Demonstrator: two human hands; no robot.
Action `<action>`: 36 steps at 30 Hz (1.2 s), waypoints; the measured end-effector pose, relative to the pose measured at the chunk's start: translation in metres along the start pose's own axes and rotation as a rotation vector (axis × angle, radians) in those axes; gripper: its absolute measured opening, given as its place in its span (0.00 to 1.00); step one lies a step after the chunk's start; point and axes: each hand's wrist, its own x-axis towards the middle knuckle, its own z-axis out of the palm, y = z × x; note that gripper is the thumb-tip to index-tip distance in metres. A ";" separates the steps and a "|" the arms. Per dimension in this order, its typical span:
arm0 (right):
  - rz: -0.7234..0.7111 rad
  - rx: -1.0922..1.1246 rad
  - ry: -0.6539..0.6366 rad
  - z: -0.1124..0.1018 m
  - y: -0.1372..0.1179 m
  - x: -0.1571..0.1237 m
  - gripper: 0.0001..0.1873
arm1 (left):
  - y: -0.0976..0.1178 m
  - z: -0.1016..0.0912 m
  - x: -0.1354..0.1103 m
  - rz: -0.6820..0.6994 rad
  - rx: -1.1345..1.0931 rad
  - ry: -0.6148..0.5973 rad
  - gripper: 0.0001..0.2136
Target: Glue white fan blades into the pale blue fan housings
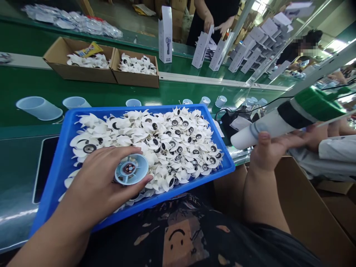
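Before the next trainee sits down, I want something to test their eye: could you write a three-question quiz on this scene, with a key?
1. True or false: the blue tray is heaped with white fan blades.
2. Where does the yellow packet lie?
A. In the blue tray
B. In the left of the two cardboard boxes
C. In a white carton
3. Fill the gap: the spoked light blue housing is in the person's ____ hand.

Key: 1. True. 2. B. 3. Left; the left hand holds it.
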 end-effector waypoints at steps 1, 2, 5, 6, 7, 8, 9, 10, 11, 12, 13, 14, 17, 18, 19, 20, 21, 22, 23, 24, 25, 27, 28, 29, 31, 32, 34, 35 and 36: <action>-0.191 -0.037 0.124 -0.006 -0.005 0.000 0.45 | 0.000 0.000 0.000 -0.001 -0.007 0.007 0.21; -0.395 -0.059 0.216 -0.013 -0.011 0.001 0.43 | 0.000 0.001 0.000 0.005 -0.013 0.014 0.21; -0.737 -0.188 -0.074 -0.028 -0.041 -0.001 0.32 | 0.001 0.001 -0.001 0.046 -0.001 0.035 0.20; -0.725 -0.244 -0.288 -0.031 -0.052 -0.003 0.28 | 0.002 0.001 -0.001 0.065 0.012 0.033 0.21; -0.676 -0.294 -0.496 -0.032 -0.061 -0.005 0.23 | 0.002 0.001 -0.001 0.084 0.028 0.023 0.21; -0.620 -0.335 -0.672 -0.031 -0.068 -0.008 0.20 | 0.002 0.001 0.000 0.101 0.041 0.017 0.21; -0.579 -0.360 -0.810 -0.029 -0.073 -0.011 0.16 | 0.002 0.002 0.000 0.112 0.050 0.023 0.21; -0.550 -0.372 -0.915 -0.027 -0.076 -0.013 0.12 | 0.002 0.002 0.000 0.114 0.053 0.029 0.21; -0.527 -0.388 -1.010 -0.024 -0.077 -0.015 0.09 | 0.001 0.002 0.001 0.109 0.052 0.028 0.21; -0.511 -0.409 -1.092 -0.021 -0.076 -0.016 0.07 | 0.001 0.003 0.001 0.106 0.047 0.023 0.21; -0.501 -0.433 -1.162 -0.018 -0.075 -0.017 0.07 | 0.001 0.003 0.001 0.103 0.038 0.022 0.22; -0.492 -0.454 -1.231 -0.014 -0.073 -0.017 0.07 | 0.001 0.004 0.001 0.098 0.025 0.024 0.22; -0.481 -0.499 -1.401 -0.004 -0.071 -0.016 0.10 | -0.001 0.006 0.001 0.100 -0.005 0.048 0.22; -0.482 -0.505 -1.443 0.000 -0.072 -0.015 0.13 | -0.001 0.007 0.001 0.100 -0.008 0.059 0.22; -0.490 -0.507 -1.480 0.005 -0.073 -0.014 0.16 | -0.001 0.007 0.000 0.101 -0.009 0.062 0.22; -0.502 -0.507 -1.515 0.009 -0.074 -0.012 0.18 | -0.001 0.008 0.000 0.103 -0.010 0.065 0.22; -0.518 -0.505 -1.556 0.013 -0.074 -0.010 0.20 | -0.001 0.008 0.000 0.104 -0.013 0.068 0.22; -0.536 -0.500 -1.597 0.018 -0.075 -0.008 0.21 | -0.001 0.009 0.000 0.103 -0.015 0.070 0.22; -0.556 -0.493 -1.638 0.022 -0.076 -0.005 0.22 | -0.001 0.009 0.000 0.100 -0.018 0.068 0.23; -0.577 -0.486 -1.676 0.027 -0.077 -0.003 0.23 | 0.000 0.009 -0.001 0.096 -0.021 0.063 0.23; -0.598 -0.481 -1.707 0.031 -0.077 0.000 0.24 | 0.000 0.008 -0.001 0.087 -0.023 0.055 0.24; -0.641 -0.479 -1.754 0.038 -0.078 0.004 0.26 | 0.001 0.008 -0.001 0.069 -0.033 0.045 0.24; -0.663 -0.481 -1.772 0.042 -0.079 0.005 0.27 | 0.001 0.008 -0.001 0.062 -0.039 0.041 0.24; -0.685 -0.485 -1.787 0.044 -0.080 0.005 0.27 | 0.001 0.007 -0.001 0.058 -0.043 0.041 0.24; -0.733 -0.492 -1.811 0.047 -0.081 0.004 0.25 | 0.001 0.007 -0.001 0.057 -0.042 0.040 0.24; -0.757 -0.497 -1.818 0.048 -0.081 0.003 0.23 | 0.001 0.007 -0.001 0.058 -0.039 0.039 0.25; -0.809 -0.502 -1.818 0.047 -0.081 0.001 0.19 | 0.001 0.007 -0.001 0.056 -0.035 0.037 0.25; -0.837 -0.502 -1.813 0.046 -0.080 0.000 0.17 | 0.002 0.007 -0.002 0.054 -0.037 0.036 0.25; -0.866 -0.498 -1.807 0.044 -0.079 -0.001 0.15 | 0.002 0.007 -0.002 0.056 -0.041 0.037 0.24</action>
